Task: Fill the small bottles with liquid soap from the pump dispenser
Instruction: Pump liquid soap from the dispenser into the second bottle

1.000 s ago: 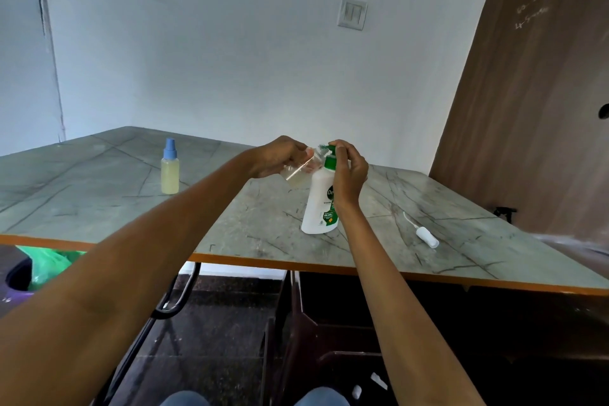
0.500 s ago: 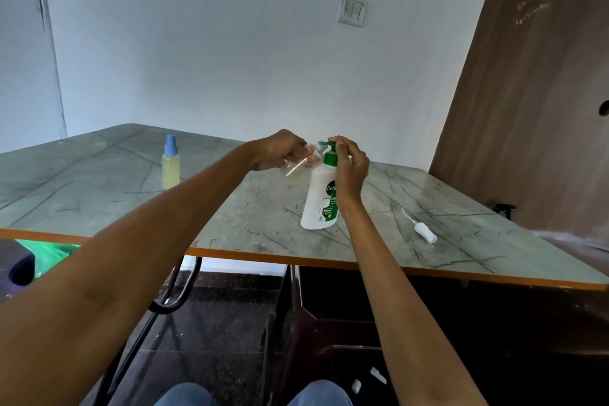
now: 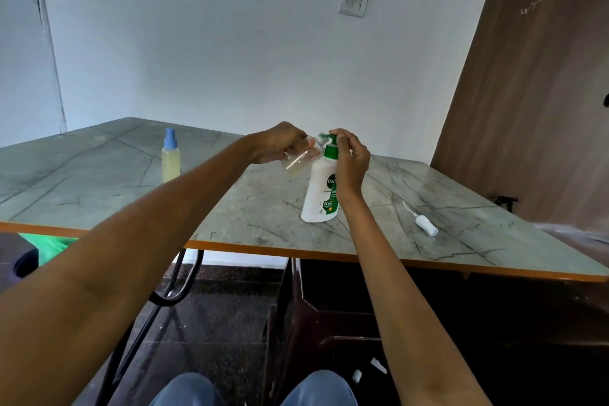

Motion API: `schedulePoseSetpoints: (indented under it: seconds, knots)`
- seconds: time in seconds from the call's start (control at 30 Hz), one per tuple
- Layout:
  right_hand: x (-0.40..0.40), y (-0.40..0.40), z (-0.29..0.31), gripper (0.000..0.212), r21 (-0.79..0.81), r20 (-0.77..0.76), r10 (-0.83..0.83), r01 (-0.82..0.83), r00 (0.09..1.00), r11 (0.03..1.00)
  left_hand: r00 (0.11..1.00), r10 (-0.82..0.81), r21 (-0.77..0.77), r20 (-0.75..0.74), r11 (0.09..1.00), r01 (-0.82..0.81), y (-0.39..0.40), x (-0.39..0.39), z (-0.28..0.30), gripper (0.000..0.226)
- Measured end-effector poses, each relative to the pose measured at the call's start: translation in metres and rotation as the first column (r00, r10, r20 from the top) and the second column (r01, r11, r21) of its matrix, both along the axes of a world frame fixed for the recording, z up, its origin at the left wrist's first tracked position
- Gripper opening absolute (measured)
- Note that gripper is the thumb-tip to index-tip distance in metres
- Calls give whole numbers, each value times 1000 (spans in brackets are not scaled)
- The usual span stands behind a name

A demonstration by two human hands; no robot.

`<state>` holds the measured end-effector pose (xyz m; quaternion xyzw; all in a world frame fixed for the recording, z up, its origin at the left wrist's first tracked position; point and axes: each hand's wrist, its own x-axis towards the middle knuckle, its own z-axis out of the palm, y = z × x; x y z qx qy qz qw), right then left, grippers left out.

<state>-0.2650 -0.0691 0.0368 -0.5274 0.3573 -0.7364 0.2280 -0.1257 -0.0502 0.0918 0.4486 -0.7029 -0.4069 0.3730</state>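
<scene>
Left hand (image 3: 278, 143): clamped on small clear bottle (image 3: 298, 161), tilted, mouth at pump spout. Right hand (image 3: 351, 158): closed over green pump head of white Dettol dispenser (image 3: 321, 194), label "99.99%", upright on marble-pattern table (image 3: 99, 181). Blue-capped spray bottle (image 3: 170, 156), yellowish liquid, far left. Loose white sprayer cap (image 3: 425, 224) right.

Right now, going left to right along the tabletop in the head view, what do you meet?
Blue-capped spray bottle → left hand holding small clear bottle → pump dispenser with right hand on top → white spray cap.
</scene>
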Motion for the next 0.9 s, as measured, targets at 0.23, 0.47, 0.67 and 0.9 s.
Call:
schedulePoseSetpoints:
  seconds: [0.23,0.47,0.67,0.9]
  knots:
    - [0,2,6,18,4,25,11,-12,1000,1000,1000,11,-15,17,1000,-10,-4,1,4,9]
    - [1,1,5,19,-6,42,26,-26,999,1000,999,-17,-8,-29,1000,16,-10,1,4,9]
    - [2,2,-3,19,16,26,-10,9,1000,1000,999,-18,8,-44,1000,18,-10,2,-5,14]
    - [0,7,10,19,22,4,23,-23,1000,999,999,3,12,-54,1000,-3,-10,0,4,14]
